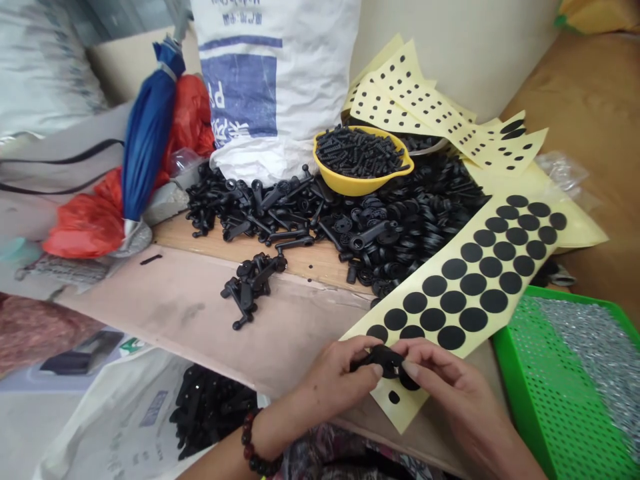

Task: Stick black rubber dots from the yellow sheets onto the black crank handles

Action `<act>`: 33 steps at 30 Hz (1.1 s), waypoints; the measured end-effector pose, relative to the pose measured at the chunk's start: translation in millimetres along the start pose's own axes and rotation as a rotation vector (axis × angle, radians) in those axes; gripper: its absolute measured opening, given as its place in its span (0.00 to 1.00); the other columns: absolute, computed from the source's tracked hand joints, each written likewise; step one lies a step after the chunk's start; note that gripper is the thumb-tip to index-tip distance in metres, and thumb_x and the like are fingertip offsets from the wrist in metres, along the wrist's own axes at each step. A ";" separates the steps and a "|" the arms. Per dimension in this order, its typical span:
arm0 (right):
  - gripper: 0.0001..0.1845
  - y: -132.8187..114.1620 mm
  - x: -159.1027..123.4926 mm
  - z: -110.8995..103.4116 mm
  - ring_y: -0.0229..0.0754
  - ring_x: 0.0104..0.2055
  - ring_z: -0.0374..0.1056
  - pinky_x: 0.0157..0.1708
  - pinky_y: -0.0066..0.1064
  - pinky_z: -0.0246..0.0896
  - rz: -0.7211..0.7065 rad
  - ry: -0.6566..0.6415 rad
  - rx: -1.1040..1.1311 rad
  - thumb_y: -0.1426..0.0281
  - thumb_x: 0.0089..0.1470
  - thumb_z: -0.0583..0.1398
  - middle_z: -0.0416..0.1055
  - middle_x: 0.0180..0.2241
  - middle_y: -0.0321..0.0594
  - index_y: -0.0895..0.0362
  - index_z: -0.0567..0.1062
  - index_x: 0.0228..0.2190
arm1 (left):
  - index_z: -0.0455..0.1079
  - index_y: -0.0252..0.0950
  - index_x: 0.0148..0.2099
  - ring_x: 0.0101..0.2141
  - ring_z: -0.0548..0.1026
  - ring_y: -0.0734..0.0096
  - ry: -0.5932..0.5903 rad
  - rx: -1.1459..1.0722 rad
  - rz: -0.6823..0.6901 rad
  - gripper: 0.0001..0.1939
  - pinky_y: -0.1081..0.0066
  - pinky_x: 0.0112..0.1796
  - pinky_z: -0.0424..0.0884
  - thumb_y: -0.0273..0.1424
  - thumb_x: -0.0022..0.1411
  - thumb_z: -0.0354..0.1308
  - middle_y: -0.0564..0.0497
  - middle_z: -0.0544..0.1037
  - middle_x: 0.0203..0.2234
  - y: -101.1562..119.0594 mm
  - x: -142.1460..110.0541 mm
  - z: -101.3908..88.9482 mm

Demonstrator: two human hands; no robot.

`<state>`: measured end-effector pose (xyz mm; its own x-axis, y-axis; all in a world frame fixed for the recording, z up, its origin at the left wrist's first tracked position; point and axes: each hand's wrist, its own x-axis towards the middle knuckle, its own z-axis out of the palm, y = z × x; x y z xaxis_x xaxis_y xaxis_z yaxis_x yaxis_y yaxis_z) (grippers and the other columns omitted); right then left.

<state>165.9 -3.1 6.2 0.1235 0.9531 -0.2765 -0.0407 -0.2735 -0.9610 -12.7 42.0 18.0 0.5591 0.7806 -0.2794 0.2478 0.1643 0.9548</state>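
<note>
Both of my hands meet over the near end of a yellow backing sheet (440, 347) of round black stickers. My left hand (345, 373), with a beaded bracelet on the wrist, grips a small black plastic part (386, 360) between thumb and fingers. My right hand (445, 377) pinches a round black sticker (410, 381) against the right side of that part. Fingers cover much of the part, so its full shape is hidden. A small cluster of black crank handles (253, 283) lies on the table to the left.
Behind lie piles of black handles (265, 207) and black discs (415, 227). A yellow bowl (360, 183) holds small black pieces. More sticker sheets (400, 100) lean at the back. A green basket (520, 400) with metal pins stands right. An open white sack (115, 413) sits lower left.
</note>
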 end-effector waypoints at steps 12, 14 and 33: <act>0.14 9.5 -1.1 -6.1 0.46 0.37 0.71 0.36 0.32 0.68 0.009 -0.069 0.042 0.57 0.46 0.65 0.77 0.34 0.44 0.55 0.80 0.24 | 0.72 0.32 0.43 0.23 0.59 0.77 0.119 -0.024 -0.002 0.14 0.75 0.25 0.54 0.36 0.58 0.56 0.57 0.62 0.19 0.0 -5.1 4.6; 0.14 11.5 -2.3 -5.1 0.46 0.37 0.72 0.38 0.34 0.69 0.066 -0.035 0.172 0.56 0.44 0.67 0.78 0.34 0.44 0.55 0.82 0.26 | 0.71 0.32 0.44 0.22 0.60 0.78 0.117 -0.141 -0.021 0.17 0.76 0.24 0.55 0.40 0.58 0.58 0.57 0.64 0.20 -1.9 -5.7 5.9; 0.17 -4.2 -33.1 41.5 0.39 0.41 0.73 0.40 0.26 0.67 -0.568 -0.373 -0.413 0.73 0.62 0.49 0.76 0.42 0.37 0.49 0.67 0.51 | 0.73 0.34 0.45 0.27 0.70 0.73 0.077 -0.028 -0.072 0.20 0.76 0.28 0.65 0.44 0.63 0.52 0.51 0.73 0.26 -2.5 -64.3 -12.9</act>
<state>120.9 -28.1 19.6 -0.3275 0.9221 0.2060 0.3088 0.3105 -0.8990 -59.5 -0.9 34.9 0.4778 0.8100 -0.3400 0.2623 0.2378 0.9352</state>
